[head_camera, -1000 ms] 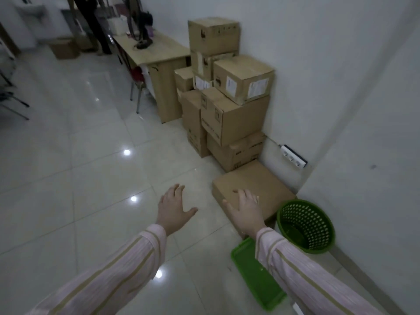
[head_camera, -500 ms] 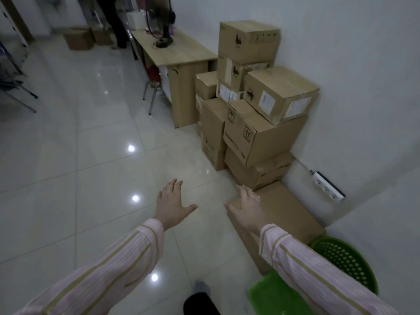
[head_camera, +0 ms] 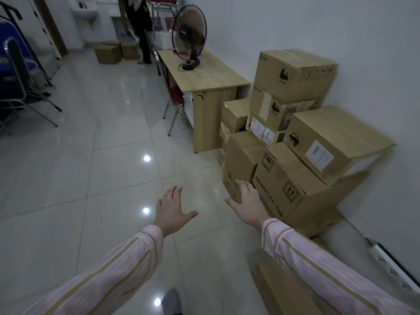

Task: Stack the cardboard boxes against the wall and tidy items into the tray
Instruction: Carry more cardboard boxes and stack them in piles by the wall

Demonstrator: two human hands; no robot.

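Several cardboard boxes [head_camera: 293,187] stand piled against the white wall on the right, the top one [head_camera: 295,71] highest. A box with white labels [head_camera: 334,142] lies tilted on the pile. A flat box [head_camera: 284,289] lies on the floor at lower right, partly under my right sleeve. My left hand [head_camera: 172,210] hovers over the floor tiles with fingers spread and holds nothing. My right hand [head_camera: 247,203] reaches forward with straight fingers, in front of the lower boxes; contact is unclear. No tray is in view.
A wooden desk [head_camera: 204,76] with a black fan [head_camera: 188,35] stands beyond the pile, a red chair [head_camera: 175,98] tucked under it. A person [head_camera: 138,26] stands far back near more boxes [head_camera: 108,53]. Folded chairs [head_camera: 18,83] line the left. A power strip [head_camera: 395,269] lies by the wall.
My view has lifted and moved forward; the green basket and green tray have left the frame. My right hand has come off the flat box and now reaches towards the lower stacked boxes.
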